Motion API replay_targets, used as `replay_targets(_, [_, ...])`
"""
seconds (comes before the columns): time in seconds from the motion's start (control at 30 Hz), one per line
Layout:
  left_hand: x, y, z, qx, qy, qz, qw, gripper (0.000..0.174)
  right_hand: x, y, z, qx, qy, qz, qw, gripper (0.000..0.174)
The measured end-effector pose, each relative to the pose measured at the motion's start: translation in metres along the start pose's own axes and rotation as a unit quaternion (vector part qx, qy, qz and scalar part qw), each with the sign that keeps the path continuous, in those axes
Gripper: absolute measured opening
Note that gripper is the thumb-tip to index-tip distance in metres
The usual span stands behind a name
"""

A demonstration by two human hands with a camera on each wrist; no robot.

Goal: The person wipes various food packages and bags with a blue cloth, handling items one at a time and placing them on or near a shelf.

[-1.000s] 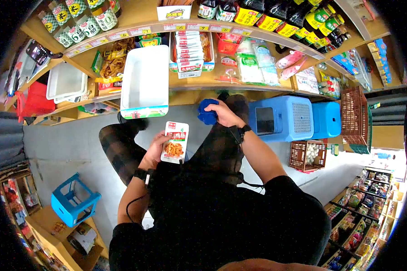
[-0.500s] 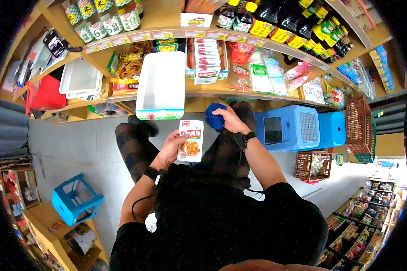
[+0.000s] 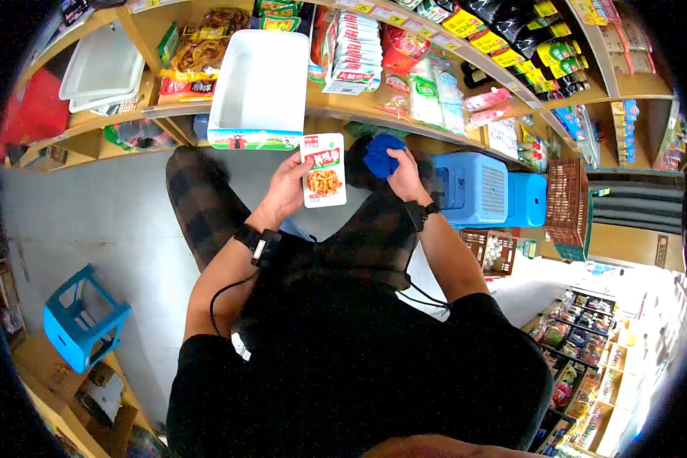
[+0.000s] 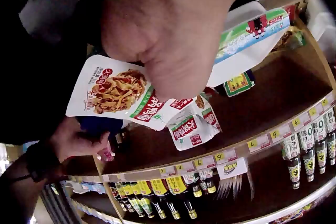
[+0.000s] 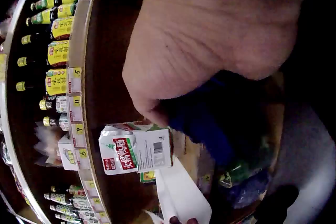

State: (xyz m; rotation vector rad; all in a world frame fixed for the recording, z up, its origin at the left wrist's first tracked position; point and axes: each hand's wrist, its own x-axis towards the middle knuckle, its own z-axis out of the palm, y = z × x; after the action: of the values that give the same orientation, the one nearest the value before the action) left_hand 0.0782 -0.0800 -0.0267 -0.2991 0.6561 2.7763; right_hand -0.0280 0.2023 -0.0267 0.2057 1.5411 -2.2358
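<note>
A white snack packet (image 3: 324,169) with red lettering and a food picture is pinched at its left edge by the left hand (image 3: 285,189), thumb on its front. In the left wrist view the packet (image 4: 113,90) lies under the hand (image 4: 163,35). The right hand (image 3: 407,179) grips a bunched blue cloth (image 3: 383,155) over the right thigh; the right wrist view shows the cloth (image 5: 205,124) below the hand (image 5: 210,35). An empty white tray (image 3: 259,84) rests at the shelf edge, left of a box of upright packets (image 3: 355,53).
Shelves with bottles (image 3: 511,46) and bagged goods (image 3: 435,91) curve across the front. Blue stools (image 3: 473,191) and brown crates (image 3: 566,200) stand to the right. Another blue stool (image 3: 84,320) is at the lower left. Stacked white trays (image 3: 103,69) sit at the upper left.
The head view has shifted, with the shelves now higher in it. Both hands sit higher in the picture, nearer the shelf edge, still holding the packet and the cloth.
</note>
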Motion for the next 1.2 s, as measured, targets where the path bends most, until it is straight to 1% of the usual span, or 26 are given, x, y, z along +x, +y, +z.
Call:
replay_targets(0.03, [0.0,-0.001,-0.003,-0.014,0.006,-0.012,1.0,0.032,-0.003,0.001,0.002,-0.001,0.001,0.005,1.0,0.035])
replay_targets(0.1, [-0.002,-0.002,-0.005,-0.027,0.017,-0.027,0.999,0.033,-0.018,-0.006,0.02,0.018,0.04,-0.005,0.999,0.033])
replay_targets(0.13, [-0.003,-0.001,-0.003,-0.032,0.021,-0.032,0.999,0.034,-0.026,-0.011,0.036,-0.045,0.02,-0.025,0.998,0.033])
replay_targets(0.17, [-0.002,-0.002,-0.001,-0.038,0.024,-0.036,0.998,0.035,-0.033,-0.01,0.048,-0.128,0.024,-0.057,0.99,0.036])
replay_targets(0.2, [0.001,-0.005,-0.001,-0.039,0.024,-0.039,0.998,0.035,-0.036,-0.01,0.056,-0.332,-0.013,-0.196,0.923,0.039])
replay_targets(0.23, [0.003,-0.01,-0.001,-0.057,0.016,-0.037,0.998,0.035,-0.041,-0.012,0.064,-0.514,-0.049,-0.321,0.794,0.043])
replay_targets(0.3, [0.01,-0.018,-0.003,-0.074,0.006,-0.037,0.997,0.035,-0.06,-0.022,0.095,-0.599,-0.129,-0.338,0.714,0.05])
replay_targets(0.33, [0.013,-0.021,-0.005,-0.083,0.001,-0.04,0.996,0.035,-0.064,-0.024,0.107,-0.641,-0.17,-0.362,0.655,0.054])
replay_targets(0.37, [0.015,-0.025,-0.007,-0.091,-0.003,-0.042,0.995,0.035,-0.067,-0.019,0.115,-0.674,-0.19,-0.355,0.62,0.056])
replay_targets(0.4, [0.016,-0.03,-0.008,-0.079,-0.004,-0.034,0.996,0.039,-0.07,-0.012,0.119,-0.687,-0.191,-0.364,0.599,0.057])
replay_targets(0.43, [0.015,-0.029,-0.008,-0.084,-0.013,-0.047,0.995,0.045,-0.071,-0.007,0.121,-0.699,-0.193,-0.374,0.578,0.057])
replay_targets(0.5, [0.01,-0.025,-0.011,-0.123,-0.003,-0.094,0.988,0.05,-0.067,-0.001,0.12,-0.703,-0.193,-0.382,0.568,0.058])
replay_targets(0.57, [0.004,-0.019,-0.009,-0.119,0.003,-0.095,0.988,0.052,-0.066,0.006,0.122,-0.705,-0.191,-0.391,0.561,0.059])
replay_targets(0.63, [0.002,-0.017,-0.009,-0.112,0.005,-0.099,0.989,0.054,-0.066,0.01,0.124,-0.7,-0.158,-0.4,0.57,0.052])
replay_targets(0.73, [0.002,-0.019,-0.012,-0.094,0.015,-0.076,0.993,0.057,-0.061,0.012,0.129,-0.694,-0.152,-0.393,0.584,0.055])
replay_targets(0.77, [0.002,-0.019,-0.014,-0.099,0.012,-0.08,0.992,0.058,-0.059,0.012,0.131,-0.693,-0.152,-0.394,0.584,0.055])
replay_targets(0.83, [0.001,-0.019,-0.017,-0.104,0.011,-0.086,0.991,0.059,-0.056,0.012,0.134,-0.675,-0.134,-0.404,0.603,0.053])
replay_targets(0.9, [0.0,-0.018,-0.019,-0.076,-0.007,-0.093,0.993,0.064,-0.052,0.016,0.134,-0.671,-0.123,-0.409,0.606,0.053])
replay_targets(0.93, [0.0,-0.018,-0.019,-0.077,-0.008,-0.092,0.993,0.064,-0.049,0.015,0.134,-0.668,-0.112,-0.415,0.608,0.053])
replay_targets(0.97, [-0.002,-0.019,-0.019,-0.101,-0.016,-0.108,0.989,0.058,-0.047,0.013,0.133,-0.669,-0.113,-0.415,0.606,0.053])
replay_targets(1.0, [-0.003,-0.019,-0.019,-0.125,-0.025,-0.124,0.984,0.053,-0.044,0.009,0.131,-0.672,-0.099,-0.399,0.616,0.052])
replay_targets(1.03, [-0.004,-0.023,-0.02,-0.125,-0.026,-0.122,0.984,0.053,-0.041,0.005,0.13,-0.675,-0.084,-0.384,0.625,0.05])
replay_targets(1.07, [-0.005,-0.029,-0.022,-0.057,-0.043,-0.092,0.993,0.049,-0.037,0.002,0.128,-0.654,-0.075,-0.394,0.641,0.048])
replay_targets(1.1, [-0.004,-0.031,-0.023,0.014,-0.06,-0.058,0.996,0.049,-0.033,0.001,0.124,-0.651,-0.068,-0.394,0.645,0.046])
replay_targets(1.13, [-0.004,-0.031,-0.022,-0.024,-0.056,-0.078,0.995,0.056,-0.031,-0.001,0.123,-0.657,-0.065,-0.368,0.654,0.046])
replay_targets(1.2, [-0.006,-0.029,-0.012,-0.021,-0.064,-0.073,0.995,0.06,-0.029,0.002,0.117,-0.657,-0.063,-0.335,0.672,0.046])
